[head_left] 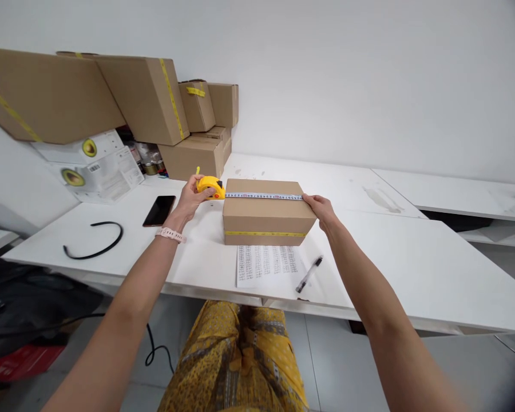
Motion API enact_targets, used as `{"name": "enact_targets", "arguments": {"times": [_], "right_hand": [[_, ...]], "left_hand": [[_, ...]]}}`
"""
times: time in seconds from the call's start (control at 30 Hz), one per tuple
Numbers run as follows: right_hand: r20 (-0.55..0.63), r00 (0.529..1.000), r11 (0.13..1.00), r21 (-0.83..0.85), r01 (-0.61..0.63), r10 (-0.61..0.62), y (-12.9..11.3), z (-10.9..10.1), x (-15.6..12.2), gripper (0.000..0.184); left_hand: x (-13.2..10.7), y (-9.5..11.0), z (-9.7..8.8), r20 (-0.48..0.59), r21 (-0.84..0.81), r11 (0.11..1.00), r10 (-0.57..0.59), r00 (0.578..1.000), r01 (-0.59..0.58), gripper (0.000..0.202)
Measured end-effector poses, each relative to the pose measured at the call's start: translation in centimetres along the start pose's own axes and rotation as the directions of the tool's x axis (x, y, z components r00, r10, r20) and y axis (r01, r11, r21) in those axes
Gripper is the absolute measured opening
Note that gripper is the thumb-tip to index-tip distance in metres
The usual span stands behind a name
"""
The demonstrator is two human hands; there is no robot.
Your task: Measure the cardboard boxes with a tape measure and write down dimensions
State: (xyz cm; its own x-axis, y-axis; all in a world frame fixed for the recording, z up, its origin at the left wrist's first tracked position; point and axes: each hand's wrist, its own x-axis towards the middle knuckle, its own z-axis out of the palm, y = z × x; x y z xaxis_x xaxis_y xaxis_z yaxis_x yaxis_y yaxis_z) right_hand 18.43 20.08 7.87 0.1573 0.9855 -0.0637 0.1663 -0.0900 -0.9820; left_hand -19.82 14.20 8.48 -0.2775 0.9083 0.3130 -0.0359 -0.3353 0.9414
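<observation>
A closed cardboard box [264, 220] with a yellow strip along its front sits on the white table in front of me. My left hand [189, 200] is wrapped round the yellow case of a tape measure [210, 184], just off the box's left edge. From the case the tape blade [257, 197] runs out straight across the box top. At the top's right edge my right hand [321, 209] pinches the blade's end against the box. Partly under the box lies a printed sheet [266, 272], with a pen [309, 274] to its right.
Several cardboard boxes [141, 97] are stacked at the back left above white avocado-print cartons [98, 166]. A phone [159, 210] and a curved black strap [118, 237] lie on the table's left part [47, 246]. A white wall rises behind.
</observation>
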Motion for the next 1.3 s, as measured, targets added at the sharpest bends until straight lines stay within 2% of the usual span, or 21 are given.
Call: {"name": "enact_targets", "arguments": {"times": [0.1,0.17,0.27,0.33,0.37,0.43,0.5,0.57,0.67,0.73,0.83,0.97,1.03,1.1,1.17,1.2,1.3], "right_hand": [[-0.018,0.999,0.999,-0.009,0.038,-0.038,0.1,0.1,0.1,0.036],[-0.03,0.997,0.997,-0.036,0.073,-0.074,-0.2,0.0,0.3,0.035],[-0.046,0.983,0.984,-0.051,0.173,-0.176,-1.5,-0.5,0.6,0.029],[-0.035,0.963,0.964,-0.007,0.267,-0.267,-2.9,-0.8,0.6,0.027],[-0.015,0.949,0.949,0.022,0.315,-0.314,-3.6,-0.8,0.4,0.028],[0.08,0.915,0.918,0.064,0.392,-0.396,-5.0,-0.4,-0.1,0.029],[0.229,0.867,0.895,0.067,0.44,-0.443,-5.9,0.4,-0.9,0.029],[0.369,0.813,0.882,0.045,0.469,-0.451,-6.1,1.6,-1.7,0.029],[0.52,0.743,0.872,0.008,0.489,-0.421,-5.4,3.2,-2.4,0.03],[0.591,0.715,0.882,-0.011,0.471,-0.374,-4.7,3.8,-2.6,0.032],[0.637,0.699,0.901,-0.015,0.433,-0.325,-4.0,4.0,-2.7,0.035],[0.645,0.697,0.905,-0.022,0.426,-0.313,-5.1,3.6,-2.1,0.034],[0.616,0.727,0.91,-0.04,0.412,-0.302,-6.3,3.5,-1.2,0.033],[0.551,0.78,0.916,-0.067,0.396,-0.297,-7.3,3.6,0.0,0.031],[0.487,0.828,0.924,-0.099,0.37,-0.279,-7.9,3.9,1.2,0.031],[0.466,0.845,0.931,-0.107,0.349,-0.263,-8.1,4.0,1.6,0.032],[0.446,0.866,0.958,-0.059,0.28,-0.226,-8.0,4.9,2.2,0.033]], "left_hand": [[0.2,0.5,0.3,-0.032,0.045,0.999,0.031,0.999,-0.03,0.05],[0.1,1.7,0.7,-0.03,0.072,0.997,0.044,0.999,-0.042,0.048],[-2.2,4.5,1.4,-0.054,0.116,0.991,0.071,0.996,-0.065,0.046],[-5.6,6.2,2.1,-0.086,0.11,0.993,0.052,0.995,-0.043,0.049],[-7.8,6.8,2.6,-0.072,0.061,0.998,-0.004,0.997,0.009,0.053],[-12.8,7.2,3.9,0.03,-0.079,0.975,-0.205,0.978,0.207,0.057],[-17.5,6.6,5.6,0.143,-0.153,0.913,-0.359,0.922,0.379,0.058],[-21.0,5.5,7.3,0.18,-0.233,0.851,-0.439,0.88,0.471,0.055],[-23.6,3.9,9.0,0.194,-0.365,0.765,-0.494,0.847,0.53,0.053],[-23.9,3.2,9.4,0.208,-0.443,0.709,-0.515,0.832,0.549,0.05],[-23.5,2.6,9.6,0.249,-0.516,0.623,-0.548,0.798,0.589,0.046],[-22.4,2.5,9.9,0.367,-0.53,0.537,-0.553,0.748,0.656,0.052],[-21.6,3.0,10.4,0.464,-0.478,0.534,-0.52,0.717,0.697,0.055],[-20.8,3.8,11.1,0.561,-0.391,0.565,-0.48,0.675,0.726,0.054],[-20.0,4.8,12.1,0.613,-0.324,0.607,-0.449,0.65,0.725,0.05],[-19.6,5.2,12.7,0.617,-0.313,0.625,-0.439,0.653,0.715,0.048],[-18.2,5.9,14.4,0.567,-0.329,0.665,-0.428,0.704,0.67,0.047]]}}
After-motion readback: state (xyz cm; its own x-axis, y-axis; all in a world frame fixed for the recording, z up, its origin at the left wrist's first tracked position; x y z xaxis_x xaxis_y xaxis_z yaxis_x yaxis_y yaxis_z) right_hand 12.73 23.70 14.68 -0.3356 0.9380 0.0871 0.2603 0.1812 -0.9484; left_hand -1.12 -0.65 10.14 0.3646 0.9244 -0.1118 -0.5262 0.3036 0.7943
